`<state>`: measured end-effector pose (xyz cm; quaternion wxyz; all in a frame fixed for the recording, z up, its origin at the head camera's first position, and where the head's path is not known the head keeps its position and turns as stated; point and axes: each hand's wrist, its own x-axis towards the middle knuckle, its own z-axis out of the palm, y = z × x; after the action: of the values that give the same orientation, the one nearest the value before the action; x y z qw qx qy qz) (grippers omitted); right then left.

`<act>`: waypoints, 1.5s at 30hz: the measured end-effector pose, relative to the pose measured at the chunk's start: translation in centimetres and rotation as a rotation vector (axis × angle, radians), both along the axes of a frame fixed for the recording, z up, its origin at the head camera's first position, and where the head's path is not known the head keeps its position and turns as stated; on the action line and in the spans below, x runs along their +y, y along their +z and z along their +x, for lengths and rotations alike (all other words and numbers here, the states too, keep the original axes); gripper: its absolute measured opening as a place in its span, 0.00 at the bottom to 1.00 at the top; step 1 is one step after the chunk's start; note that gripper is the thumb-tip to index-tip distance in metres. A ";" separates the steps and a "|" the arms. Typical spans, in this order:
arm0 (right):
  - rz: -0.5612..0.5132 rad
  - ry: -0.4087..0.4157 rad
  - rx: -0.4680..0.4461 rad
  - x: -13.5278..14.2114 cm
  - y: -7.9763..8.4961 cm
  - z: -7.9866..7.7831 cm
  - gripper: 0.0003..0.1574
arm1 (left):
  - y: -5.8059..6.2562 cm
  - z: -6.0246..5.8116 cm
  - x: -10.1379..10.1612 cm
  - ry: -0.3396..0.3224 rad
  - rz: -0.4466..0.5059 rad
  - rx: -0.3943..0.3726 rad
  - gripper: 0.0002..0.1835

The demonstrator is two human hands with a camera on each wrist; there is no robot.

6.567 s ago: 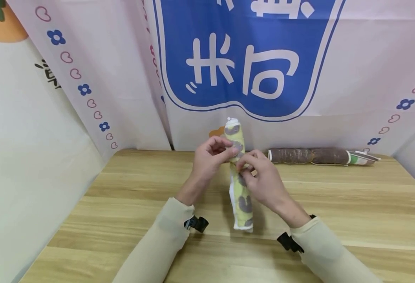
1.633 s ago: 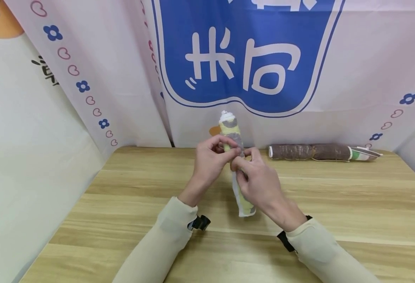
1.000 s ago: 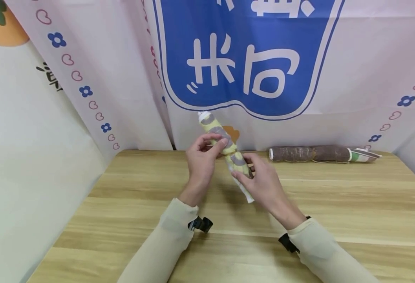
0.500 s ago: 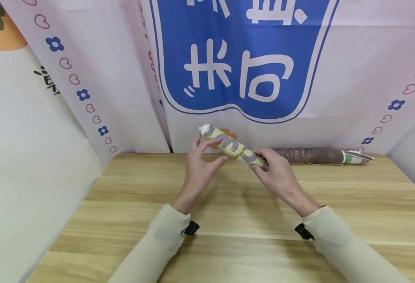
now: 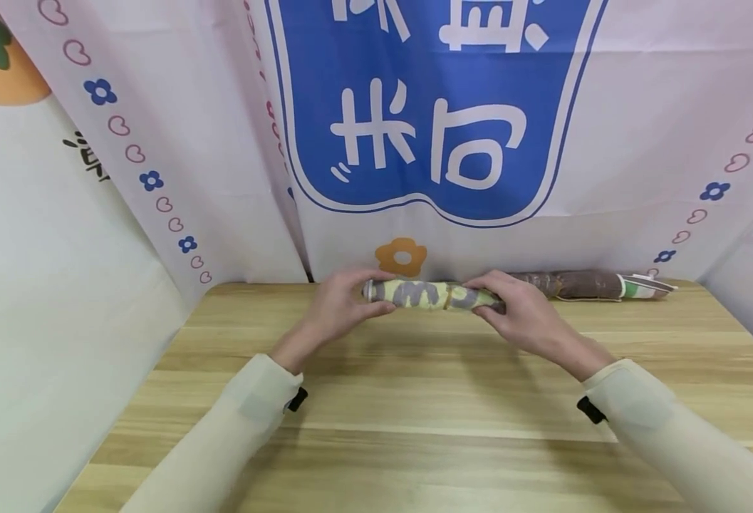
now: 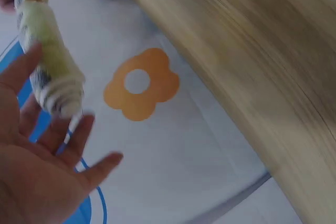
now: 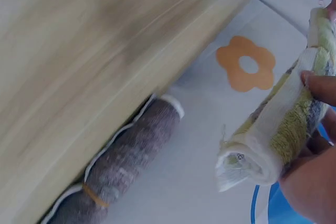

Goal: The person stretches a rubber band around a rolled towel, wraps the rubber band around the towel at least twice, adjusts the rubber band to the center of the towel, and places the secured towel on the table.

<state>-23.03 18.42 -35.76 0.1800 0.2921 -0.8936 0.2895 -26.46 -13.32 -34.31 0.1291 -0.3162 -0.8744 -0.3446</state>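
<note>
A rolled-up towel [image 5: 424, 293], yellow with grey shapes, lies level in the air in the head view, with an elastic band round its middle. My right hand [image 5: 523, 313] grips its right end, thumb in front and fingers behind. The layered coil of that end shows in the right wrist view. My left hand [image 5: 340, 306] is at the other end, thumb and fingers apart on either side of it. In the left wrist view the left hand's fingers [image 6: 79, 135] are spread and extended beside the towel's white, narrowing tip.
A brown rolled towel [image 5: 588, 285] with a band and a white, green-striped end lies along the back edge of the wooden table [image 5: 440, 427]. Behind it hangs a printed cloth [image 5: 235, 178] with a blue panel and an orange flower.
The yellow roll has turned from nearly upright through a slant to level. My right hand moved from its middle to its right end; my left hand loosened and moved to the left end.
</note>
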 end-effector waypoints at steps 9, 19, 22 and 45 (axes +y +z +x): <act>0.043 0.072 0.011 1.0 0.0 -0.7 0.22 | -0.8 -0.8 0.0 -0.142 -0.098 0.069 0.18; 0.175 0.069 0.058 4.2 0.3 -0.6 0.22 | -1.4 -0.9 2.1 -0.199 -0.075 0.155 0.11; 0.202 0.075 0.092 5.0 0.2 -0.8 0.23 | -1.6 -0.9 2.8 -0.204 -0.076 0.150 0.11; 0.329 0.040 0.172 12.9 -0.6 -2.0 0.28 | -2.3 -2.2 11.0 -0.284 -0.326 0.096 0.16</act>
<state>-25.05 31.31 -36.41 0.1999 0.3592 -0.9041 0.1170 -28.62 -2.30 -36.63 0.0680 -0.4688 -0.8582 -0.1977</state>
